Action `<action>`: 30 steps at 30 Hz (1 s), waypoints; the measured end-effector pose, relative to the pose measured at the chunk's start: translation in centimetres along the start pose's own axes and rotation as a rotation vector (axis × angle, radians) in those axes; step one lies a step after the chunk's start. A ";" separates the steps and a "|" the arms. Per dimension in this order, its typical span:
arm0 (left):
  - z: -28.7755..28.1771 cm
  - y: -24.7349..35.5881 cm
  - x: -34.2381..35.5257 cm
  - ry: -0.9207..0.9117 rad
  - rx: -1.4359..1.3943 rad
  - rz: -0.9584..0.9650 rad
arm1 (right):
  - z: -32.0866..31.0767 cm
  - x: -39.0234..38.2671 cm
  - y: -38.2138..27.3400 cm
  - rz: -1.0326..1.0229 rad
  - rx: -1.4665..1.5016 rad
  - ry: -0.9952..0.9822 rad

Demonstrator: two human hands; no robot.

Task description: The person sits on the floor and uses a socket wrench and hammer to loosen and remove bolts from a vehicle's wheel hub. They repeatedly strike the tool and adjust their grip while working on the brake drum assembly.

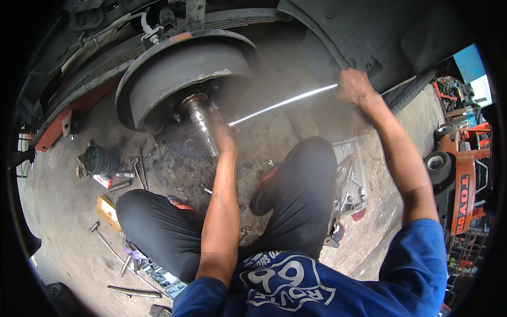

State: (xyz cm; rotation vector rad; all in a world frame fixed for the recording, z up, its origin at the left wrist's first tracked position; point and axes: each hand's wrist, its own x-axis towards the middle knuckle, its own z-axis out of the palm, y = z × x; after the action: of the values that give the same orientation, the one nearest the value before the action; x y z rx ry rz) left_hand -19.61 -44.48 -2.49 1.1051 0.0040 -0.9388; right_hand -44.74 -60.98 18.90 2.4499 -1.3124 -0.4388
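Note:
A dark brake drum [185, 74] hangs before me under the vehicle. From its hub a shiny metal cylinder [200, 120] juts out toward me. Pressed along the cylinder's right side is my left hand [222, 133], closed about it, its fingers partly hidden and blurred. A long bright metal bar [285, 103] slants up to the right from beside that hand. At the bar's upper end my right hand [354, 87] grips it in a fist, near the dark wheel-arch panel [388, 47].
Beyond my left knee lie a dark green bucket [99, 159], a yellow box [109, 212], a T-handled tool [97, 230] and a socket set [161, 277]. A tray of wrenches [351, 185] sits by my right knee. At far right stands an orange forklift [462, 182].

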 end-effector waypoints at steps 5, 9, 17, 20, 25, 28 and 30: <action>0.4 0.6 -0.8 -0.009 -0.181 -0.003 | -4.0 0.6 0.5 -0.254 -0.010 -0.407; -0.1 0.5 -0.6 0.064 -0.001 0.014 | 0.4 2.5 1.0 -0.335 0.173 -0.258; -0.4 0.3 -0.5 0.095 0.418 0.155 | 20.5 5.7 -3.5 -0.315 0.558 -0.213; -0.2 0.4 -0.8 0.112 0.494 0.308 | 24.7 5.3 -5.7 -0.322 0.671 -0.141; 0.4 -0.1 -0.4 0.172 0.454 0.364 | 27.1 5.3 -10.5 -0.210 0.743 -0.120; 0.4 0.0 -0.6 0.154 0.487 0.390 | 25.9 5.1 -10.5 -0.141 0.632 -0.337; -0.1 0.1 -1.4 0.175 0.409 0.375 | 23.7 3.2 -8.6 -0.142 0.636 -0.441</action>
State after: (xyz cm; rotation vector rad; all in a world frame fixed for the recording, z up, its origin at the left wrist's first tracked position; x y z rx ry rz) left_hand -20.42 -43.52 -1.82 1.5018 -0.2535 -0.5128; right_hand -46.47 -62.44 -6.40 3.1100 -1.6540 -0.7202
